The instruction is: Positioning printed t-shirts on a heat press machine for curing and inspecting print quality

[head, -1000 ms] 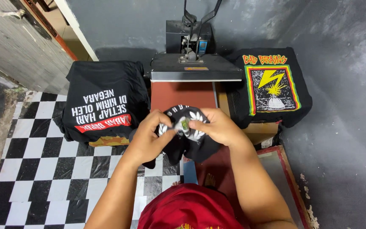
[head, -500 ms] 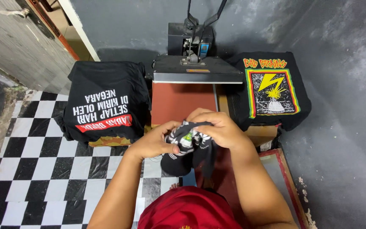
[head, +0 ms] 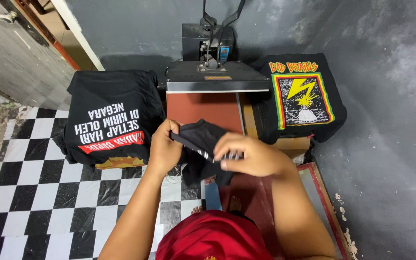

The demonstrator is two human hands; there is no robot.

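Both hands hold a bunched black T-shirt [head: 202, 144] with white print, just in front of the heat press. My left hand [head: 163, 149] grips its left edge, and my right hand [head: 249, 155] pinches its right side with fingers closed over the cloth. Directly beyond the shirt lies the reddish-brown lower platen [head: 203, 108] of the heat press [head: 216, 74], whose upper plate is swung back and raised.
A black shirt with white and red print [head: 109, 118] drapes over a stand at left. Another black shirt with a yellow, red and green print [head: 302, 96] lies at right. Black-and-white checkered floor [head: 39, 192] is at lower left; grey concrete wall at right.
The shirt has been turned and gathered: its round white print faced up earlier, now mostly plain black cloth shows. My hands have risen slightly toward the platen.
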